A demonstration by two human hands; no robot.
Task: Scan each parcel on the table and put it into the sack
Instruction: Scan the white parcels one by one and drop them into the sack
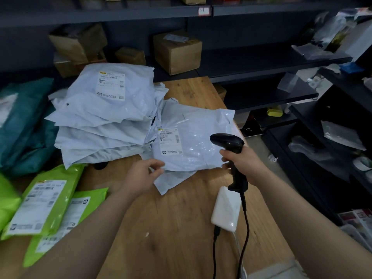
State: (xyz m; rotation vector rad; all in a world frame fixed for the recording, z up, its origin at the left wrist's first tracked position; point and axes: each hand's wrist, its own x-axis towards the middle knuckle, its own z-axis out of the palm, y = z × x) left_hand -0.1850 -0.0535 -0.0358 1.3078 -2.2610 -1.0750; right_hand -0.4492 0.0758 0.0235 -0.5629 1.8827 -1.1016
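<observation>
Left grip point(145, 176) pinches the near-left corner of the parcel point(197, 141). Right grip point(246, 163) is wrapped round the scanner point(225, 138) handle. We see the handle's long axis running down toward us, nose pointing left across the parcel at its label point(170, 140). Parcel lies flat on the tabletop point(171, 228), label up, label's long axis near-to-far, left edge against the stack point(104, 109). Power bank point(226, 210) sits just below the scanner butt. Green parcels point(46, 204) near left.
</observation>
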